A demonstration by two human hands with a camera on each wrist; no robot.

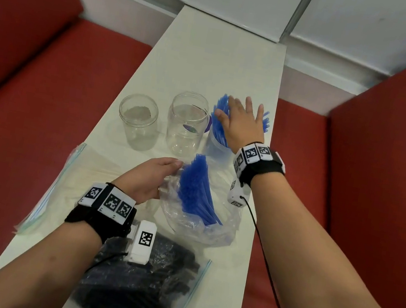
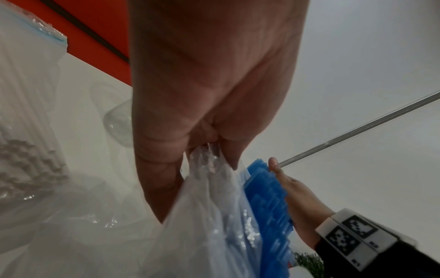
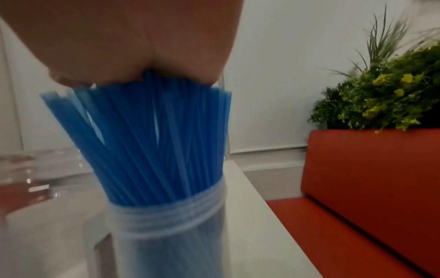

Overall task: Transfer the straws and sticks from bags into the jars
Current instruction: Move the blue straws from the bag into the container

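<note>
Three clear jars stand in a row on the white table (image 1: 213, 55). The right jar (image 1: 215, 148) (image 3: 166, 235) holds a fan of blue straws (image 1: 219, 118) (image 3: 152, 141). My right hand (image 1: 242, 123) lies flat on the straw tops with fingers spread, palm (image 3: 133, 47) pressing down. The middle jar (image 1: 186, 124) and left jar (image 1: 137, 120) hold no straws. My left hand (image 1: 149, 177) pinches the rim of a clear bag (image 1: 197, 223) (image 2: 202, 216) that holds more blue straws (image 1: 195, 190) (image 2: 269, 206).
A zip bag of white sticks (image 1: 61, 183) (image 2: 26, 112) lies at the left edge. A zip bag of dark straws (image 1: 140, 289) lies near me under my left forearm. Red benches (image 1: 350, 207) flank the narrow table, and a green plant (image 3: 381, 97) stands at the right.
</note>
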